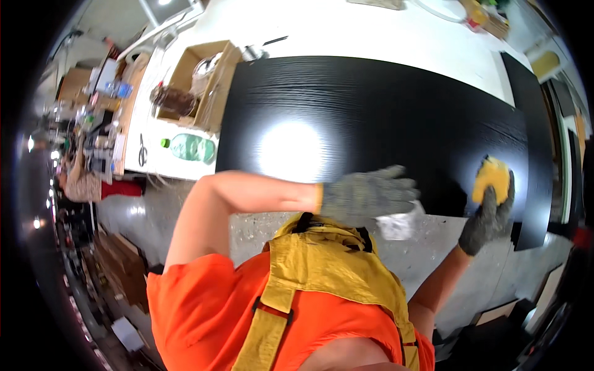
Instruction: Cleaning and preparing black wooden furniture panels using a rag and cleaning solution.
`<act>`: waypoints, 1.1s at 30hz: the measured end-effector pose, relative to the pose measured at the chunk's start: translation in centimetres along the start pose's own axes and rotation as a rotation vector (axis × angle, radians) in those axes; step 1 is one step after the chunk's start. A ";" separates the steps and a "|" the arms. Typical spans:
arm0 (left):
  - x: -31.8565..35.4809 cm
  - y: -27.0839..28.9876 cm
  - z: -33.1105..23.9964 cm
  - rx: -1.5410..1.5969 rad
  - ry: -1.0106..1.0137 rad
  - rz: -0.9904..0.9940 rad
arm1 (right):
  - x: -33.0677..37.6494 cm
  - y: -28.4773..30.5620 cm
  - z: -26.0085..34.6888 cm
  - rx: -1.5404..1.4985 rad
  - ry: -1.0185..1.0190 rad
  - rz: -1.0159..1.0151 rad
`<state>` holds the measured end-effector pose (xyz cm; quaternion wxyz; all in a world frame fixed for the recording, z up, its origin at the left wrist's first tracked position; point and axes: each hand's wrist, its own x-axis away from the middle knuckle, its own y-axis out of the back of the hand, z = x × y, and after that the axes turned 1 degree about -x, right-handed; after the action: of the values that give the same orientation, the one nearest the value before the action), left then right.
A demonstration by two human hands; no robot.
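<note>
hands [489, 213] gloved, sponge [492, 177] (half hidden), panel [371, 117]

open brown carton [201, 77], table's left end

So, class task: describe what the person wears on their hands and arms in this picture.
Both the left hand and the right hand wear speckled grey knitted gloves; the left glove shows a yellow cuff edge. The forearms are bare. A short orange sleeve covers the left upper arm, under yellow apron straps.
</note>
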<state>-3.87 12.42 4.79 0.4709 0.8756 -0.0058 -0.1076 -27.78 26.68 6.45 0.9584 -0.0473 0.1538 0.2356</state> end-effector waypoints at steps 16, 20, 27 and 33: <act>39.6 3.6 0.4 0.197 1.282 -1.065 | -0.8 -4.7 -4.4 0.099 -0.061 0.238; 30.7 6.0 -2.4 0.796 1.332 -1.171 | -0.5 -4.6 -4.1 0.168 -0.044 0.252; 26.9 7.5 2.8 0.208 1.332 -0.748 | -0.4 -4.5 -3.9 0.167 -0.045 0.276; 23.2 13.3 17.0 -0.268 1.032 -0.791 | -0.6 -4.3 -3.8 0.217 -0.032 0.306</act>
<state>16.69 -11.50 2.47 0.4430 0.6848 0.5558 0.1609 -27.30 22.02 3.11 0.9133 0.0840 0.1683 0.3612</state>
